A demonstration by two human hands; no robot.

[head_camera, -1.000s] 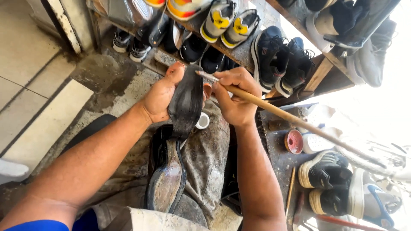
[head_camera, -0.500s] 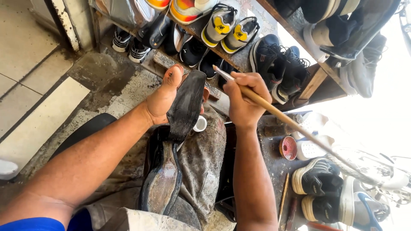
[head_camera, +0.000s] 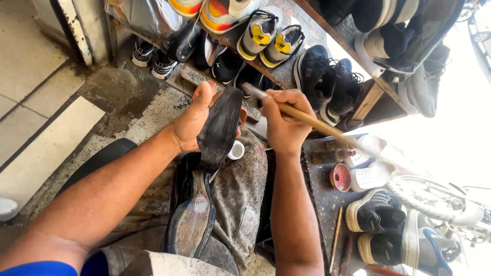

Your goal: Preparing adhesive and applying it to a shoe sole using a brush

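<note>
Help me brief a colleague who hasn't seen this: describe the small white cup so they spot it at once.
Start at the stained grey cloth over the person's lap. At its top edge, just below the left hand and the peeled-up black sole, sits the small white cup. It is the only round, open-mouthed white thing on the cloth.

Both forearms reach forward from the bottom edge, bare from the wrists up to short blue sleeves at the lower left. The left arm runs diagonally up and to the right, its wrist bent slightly back. The left hand (head_camera: 193, 120) is cupped, palm turned rightward, thumb raised and pointing up, fingers curled round out of sight. The right arm rises almost straight up the middle, elbow low, wrist straight. The right hand (head_camera: 284, 122) is closed in a loose fist seen from the back, knuckles up, fingers pinched together at the top. The two hands sit near each other, not touching.
</note>
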